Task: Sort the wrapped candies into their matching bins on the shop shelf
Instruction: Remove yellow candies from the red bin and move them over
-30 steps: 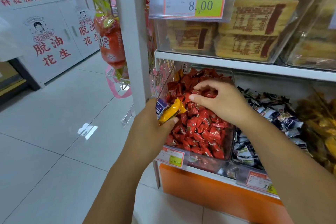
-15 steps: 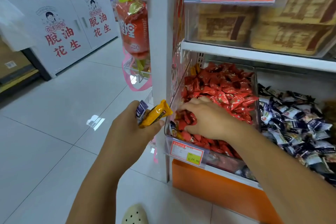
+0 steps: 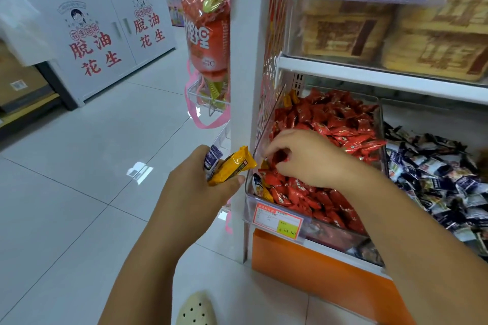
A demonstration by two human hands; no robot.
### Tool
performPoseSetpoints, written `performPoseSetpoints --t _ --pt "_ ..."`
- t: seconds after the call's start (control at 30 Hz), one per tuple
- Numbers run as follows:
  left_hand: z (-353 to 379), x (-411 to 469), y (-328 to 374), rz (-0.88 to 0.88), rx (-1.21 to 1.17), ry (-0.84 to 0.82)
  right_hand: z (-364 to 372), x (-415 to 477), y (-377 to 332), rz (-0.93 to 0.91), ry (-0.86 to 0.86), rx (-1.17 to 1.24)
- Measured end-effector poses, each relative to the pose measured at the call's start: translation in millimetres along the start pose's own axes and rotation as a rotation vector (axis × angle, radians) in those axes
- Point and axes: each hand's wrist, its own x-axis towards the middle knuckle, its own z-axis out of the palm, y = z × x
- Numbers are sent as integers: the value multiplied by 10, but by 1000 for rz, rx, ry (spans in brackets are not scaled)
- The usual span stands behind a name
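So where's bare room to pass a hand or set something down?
Hand room: the gap between the red wrapped candies and the white shelf board above. Set-down room: pale floor tiles left of the white post. Crowded: around the right hand.

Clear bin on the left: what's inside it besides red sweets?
The clear bin holds mostly red candies, with a few yellow wrappers in its near-left corner. The right hand grips some, hiding whatever lies beneath it.

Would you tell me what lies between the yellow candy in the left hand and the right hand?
The head view shows the red-candy bin's clear side wall between the yellow candy and the right hand.
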Motion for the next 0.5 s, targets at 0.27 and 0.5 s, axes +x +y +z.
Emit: performPoseSetpoints --t 0.27,0.5 --pt "10 -13 11 5 10 11 314 16 20 133 -285 -185" --pt "46 -41 20 -5 16 3 490 4 -55 184 -66 -360"
